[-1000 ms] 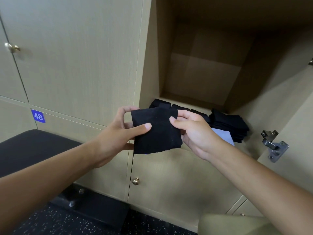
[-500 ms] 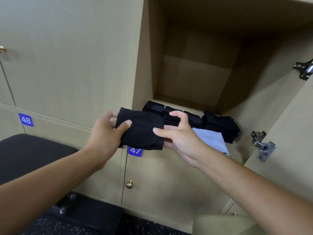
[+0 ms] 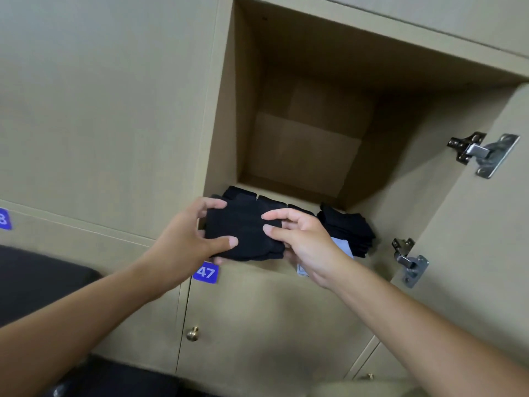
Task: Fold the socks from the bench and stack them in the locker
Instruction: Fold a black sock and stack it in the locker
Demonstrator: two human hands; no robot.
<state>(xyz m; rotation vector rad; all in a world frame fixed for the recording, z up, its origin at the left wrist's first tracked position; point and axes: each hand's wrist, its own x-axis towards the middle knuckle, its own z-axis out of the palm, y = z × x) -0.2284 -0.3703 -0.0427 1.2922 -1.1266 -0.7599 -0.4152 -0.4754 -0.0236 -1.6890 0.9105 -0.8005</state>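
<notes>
Folded black sock (image 3: 243, 233) at the front edge of the open locker (image 3: 226, 110), over its floor lip. Left hand (image 3: 183, 245): thumb on the sock's near face, fingers curled round its left edge; grips it. Right hand (image 3: 303, 242): thumb and forefinger pinch the sock's right side. Behind it, a row of folded black socks (image 3: 346, 227) on the locker floor; stack at right sits partly on a pale blue cloth (image 3: 342, 247). Label "47" (image 3: 205, 272) on the door below. Dark tabletop (image 3: 34, 282) lower left.
</notes>
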